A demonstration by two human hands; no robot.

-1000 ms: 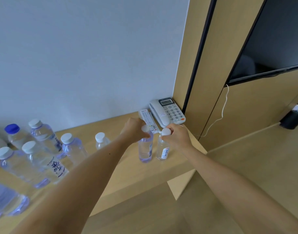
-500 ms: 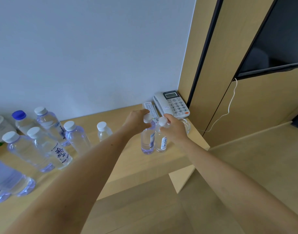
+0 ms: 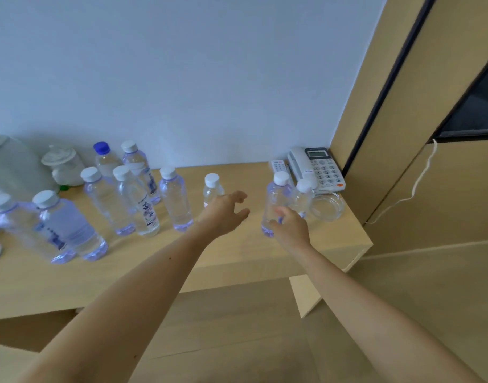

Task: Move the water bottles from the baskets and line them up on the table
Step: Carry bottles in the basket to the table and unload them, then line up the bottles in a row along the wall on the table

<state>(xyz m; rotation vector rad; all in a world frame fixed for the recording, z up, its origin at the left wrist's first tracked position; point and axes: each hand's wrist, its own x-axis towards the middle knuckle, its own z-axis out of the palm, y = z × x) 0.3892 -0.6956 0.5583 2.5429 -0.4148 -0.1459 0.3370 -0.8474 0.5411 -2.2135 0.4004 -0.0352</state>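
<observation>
Since the earlier frames, both caps have been let go: the left hand (image 3: 224, 214) has been drawn back from the two small bottles and is now held above the table (image 3: 237, 261) with fingers spread and nothing in it. The right hand (image 3: 288, 228) has dropped from the cap to the lower body of the taller small bottle (image 3: 274, 207), where its fingers are loosely curled against the plastic; whether a firm grip is kept cannot be told.

That bottle is clear, white-capped and upright, with a bluish base. A shorter bottle (image 3: 302, 199) of the same kind stands just beside it on the right, touching or nearly so. Another small bottle (image 3: 213, 187) stands partly hidden behind the left hand. Further left, a medium bottle (image 3: 176, 203) stands alone, then a loose cluster of larger bottles (image 3: 121, 200), one with a blue cap (image 3: 101, 147), the rest white.

Bare table lies between the two hands and along the front edge. The right corner of the table is close to the pair of bottles, with a glass dish (image 3: 327, 207), a telephone (image 3: 316, 168) and a remote control (image 3: 278, 167) crowding it.

Dark characters are printed on the label of one large bottle (image 3: 147, 211), but they are too blurred to be read.
</observation>
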